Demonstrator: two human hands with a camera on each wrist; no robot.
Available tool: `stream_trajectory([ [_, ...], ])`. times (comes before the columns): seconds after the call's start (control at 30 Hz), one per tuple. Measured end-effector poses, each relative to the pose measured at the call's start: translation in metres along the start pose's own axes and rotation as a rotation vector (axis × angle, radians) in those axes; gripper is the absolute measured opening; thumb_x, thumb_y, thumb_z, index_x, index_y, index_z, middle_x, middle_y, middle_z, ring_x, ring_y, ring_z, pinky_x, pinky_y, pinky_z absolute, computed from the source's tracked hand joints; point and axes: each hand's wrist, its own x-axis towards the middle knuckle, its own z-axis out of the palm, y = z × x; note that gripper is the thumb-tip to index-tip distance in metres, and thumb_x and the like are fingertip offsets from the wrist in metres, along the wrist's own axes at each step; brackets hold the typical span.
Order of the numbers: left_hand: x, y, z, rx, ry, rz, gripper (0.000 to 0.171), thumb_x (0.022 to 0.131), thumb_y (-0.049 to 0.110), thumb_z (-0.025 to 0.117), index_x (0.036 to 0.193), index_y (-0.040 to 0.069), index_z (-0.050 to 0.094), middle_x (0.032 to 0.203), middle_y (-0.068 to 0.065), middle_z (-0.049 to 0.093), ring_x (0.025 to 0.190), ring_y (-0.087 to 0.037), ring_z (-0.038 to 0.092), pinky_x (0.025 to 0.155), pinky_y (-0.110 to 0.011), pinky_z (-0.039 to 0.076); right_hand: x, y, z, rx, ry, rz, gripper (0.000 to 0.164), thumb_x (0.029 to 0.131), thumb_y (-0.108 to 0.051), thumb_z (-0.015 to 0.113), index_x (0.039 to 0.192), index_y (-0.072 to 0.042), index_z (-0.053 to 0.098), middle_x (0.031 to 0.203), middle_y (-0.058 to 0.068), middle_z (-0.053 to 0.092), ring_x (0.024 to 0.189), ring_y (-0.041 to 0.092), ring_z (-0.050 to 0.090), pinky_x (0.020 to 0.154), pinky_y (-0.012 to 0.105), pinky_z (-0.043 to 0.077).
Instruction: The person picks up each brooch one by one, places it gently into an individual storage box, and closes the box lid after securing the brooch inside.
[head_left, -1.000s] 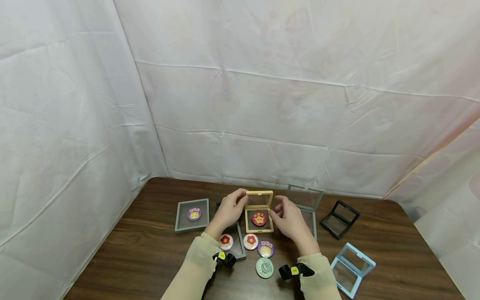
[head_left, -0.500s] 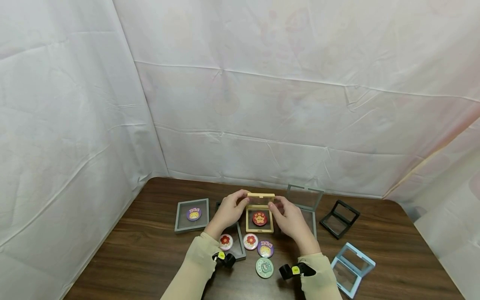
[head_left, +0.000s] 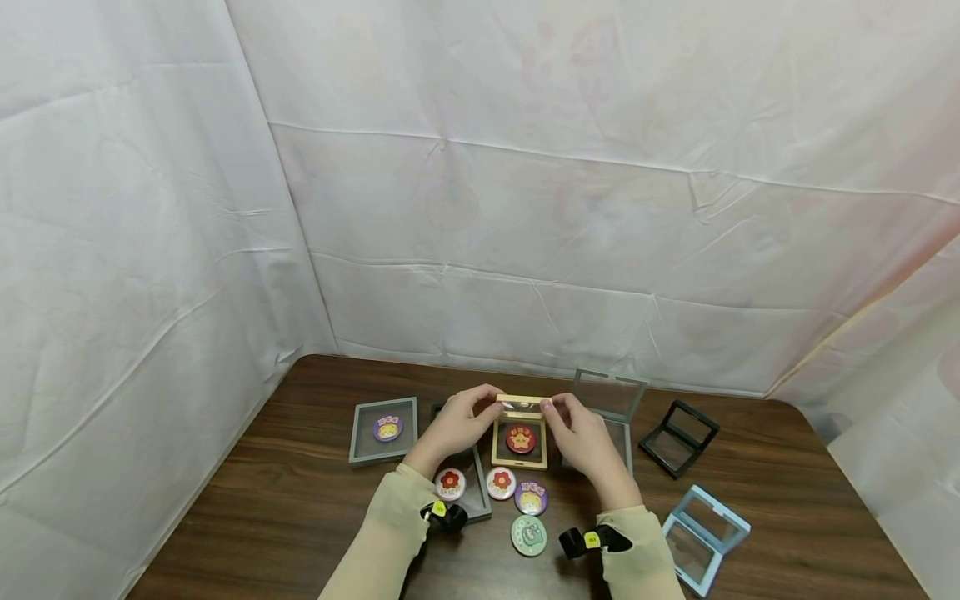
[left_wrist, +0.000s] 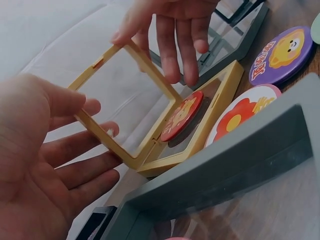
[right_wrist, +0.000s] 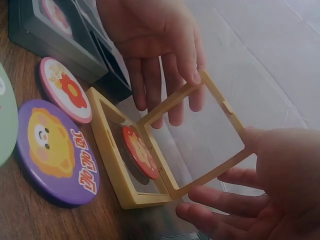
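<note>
A yellow-framed display case (head_left: 519, 463) stands on the table with its clear-windowed lid (left_wrist: 95, 70) tilted up. Inside it, a round red badge with a yellow star figure (head_left: 521, 438) lies on the clear film. My left hand (head_left: 457, 423) pinches the lid's left corner between thumb and fingers. At the opposite corner, my right hand (head_left: 581, 432) grips the lid in the same way, as the right wrist view shows. Close in front of the case lie a white badge with a red flower (head_left: 501, 482), a purple badge (head_left: 532, 498) and a green badge (head_left: 528, 536).
A grey case (head_left: 480, 500) partly under my left wrist has a flower badge (head_left: 451, 484) on it. Farther left, another grey case (head_left: 363, 457) bears a purple badge (head_left: 387, 428). Open grey (head_left: 626, 417), black (head_left: 678, 439) and light blue (head_left: 705, 542) cases stand at right.
The yellow lid has swung down toward the base, both hands moving with it. My right hand has come in from beside the case to grip the lid's right corner.
</note>
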Motion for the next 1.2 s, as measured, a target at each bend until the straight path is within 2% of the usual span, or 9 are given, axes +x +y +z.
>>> stream_trajectory([
  [0.13, -0.001, 0.001, -0.001, -0.039, -0.026, -0.002, 0.024, 0.114, 0.029, 0.063, 0.132, 0.017, 0.073, 0.120, -0.007, 0.076, 0.103, -0.014, 0.070, 0.089, -0.038, 0.057, -0.001, 0.002, -0.002, -0.008, -0.023, 0.000, 0.044, 0.115, -0.047, 0.056, 0.138, -0.011, 0.071, 0.112, 0.006, 0.077, 0.101, 0.024, 0.071, 0.090, 0.053, 0.058],
  [0.27, -0.002, 0.000, -0.002, -0.062, -0.039, 0.001, 0.025, 0.113, 0.031, 0.064, 0.132, 0.016, 0.073, 0.118, -0.003, 0.076, 0.103, -0.013, 0.070, 0.089, -0.037, 0.057, -0.002, 0.003, -0.006, 0.009, -0.059, -0.020, 0.047, 0.115, -0.049, 0.055, 0.140, -0.013, 0.071, 0.120, 0.006, 0.078, 0.104, 0.025, 0.072, 0.092, 0.055, 0.058],
  [0.47, -0.002, -0.001, -0.003, -0.069, -0.050, 0.004, 0.023, 0.112, 0.031, 0.066, 0.130, 0.019, 0.074, 0.115, 0.005, 0.075, 0.103, -0.013, 0.069, 0.089, -0.035, 0.056, -0.002, 0.009, -0.009, 0.012, -0.080, -0.048, 0.041, 0.114, -0.048, 0.056, 0.138, -0.018, 0.073, 0.123, 0.004, 0.077, 0.106, 0.024, 0.072, 0.095, 0.056, 0.058],
  [0.73, -0.002, -0.002, -0.005, -0.076, -0.070, 0.046, 0.024, 0.112, 0.027, 0.066, 0.131, 0.014, 0.074, 0.115, 0.000, 0.075, 0.099, -0.015, 0.068, 0.084, -0.033, 0.056, 0.000, 0.013, -0.011, 0.014, -0.121, -0.083, 0.043, 0.114, -0.048, 0.056, 0.139, -0.018, 0.073, 0.126, 0.005, 0.076, 0.111, 0.027, 0.072, 0.096, 0.058, 0.058],
  [0.87, -0.002, -0.003, -0.005, -0.076, -0.090, 0.048, 0.024, 0.112, 0.028, 0.067, 0.131, 0.015, 0.074, 0.113, 0.002, 0.074, 0.098, -0.015, 0.069, 0.082, -0.032, 0.056, 0.001, 0.016, -0.012, 0.015, -0.143, -0.103, 0.042, 0.115, -0.045, 0.057, 0.141, -0.016, 0.072, 0.127, 0.004, 0.076, 0.113, 0.027, 0.072, 0.098, 0.058, 0.057],
  [1.0, -0.002, -0.003, -0.006, -0.074, -0.113, 0.044, 0.026, 0.112, 0.029, 0.066, 0.133, 0.015, 0.073, 0.114, 0.003, 0.075, 0.102, -0.016, 0.071, 0.087, -0.033, 0.058, 0.001, 0.019, -0.013, 0.011, -0.162, -0.107, 0.040, 0.114, -0.042, 0.059, 0.142, -0.017, 0.072, 0.128, 0.002, 0.076, 0.116, 0.026, 0.072, 0.100, 0.057, 0.057],
  [1.2, -0.005, -0.001, -0.006, -0.068, -0.137, 0.042, 0.037, 0.112, 0.031, 0.066, 0.139, 0.006, 0.069, 0.123, 0.000, 0.074, 0.112, -0.018, 0.072, 0.094, -0.038, 0.059, 0.000, 0.022, -0.014, 0.010, -0.197, -0.112, 0.036, 0.114, -0.040, 0.061, 0.143, -0.019, 0.070, 0.129, 0.001, 0.075, 0.120, 0.028, 0.071, 0.101, 0.057, 0.057],
])
